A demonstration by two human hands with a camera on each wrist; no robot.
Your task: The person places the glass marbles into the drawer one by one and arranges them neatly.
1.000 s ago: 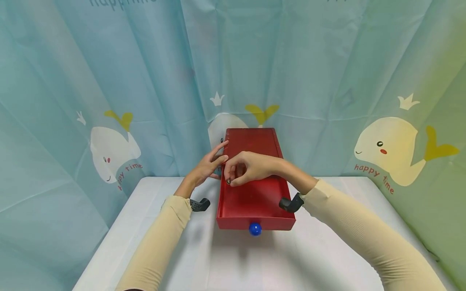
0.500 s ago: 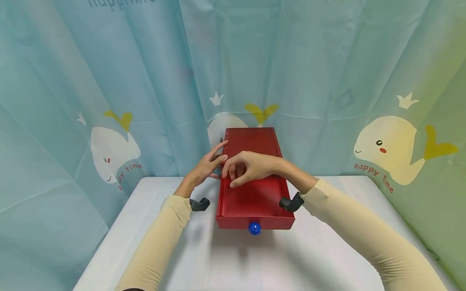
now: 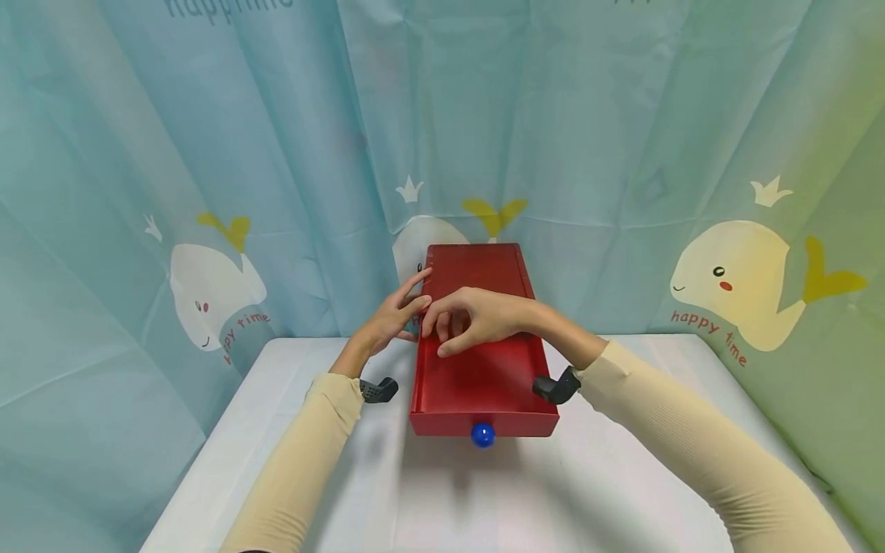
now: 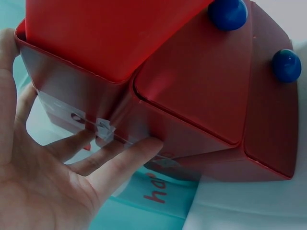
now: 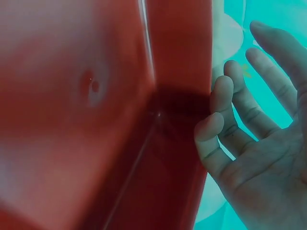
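While left hand (image 3: 389, 319) steadies red drawer (image 3: 484, 376), right hand (image 3: 470, 319) inside

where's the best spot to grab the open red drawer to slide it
Judging by its shape, the blue knob on the drawer front: it juts out toward the person, round and free of both hands, so pinch it from the near side.

Red drawer box (image 3: 484, 369) — smooth, slightly glossy plastic; blue knob (image 3: 482, 435) shiny; whale-print curtain (image 3: 207, 192) — thin matt cloth.

A staged recording booth: whale-print curtain (image 3: 207, 153) enclosing a white table (image 3: 484, 499).
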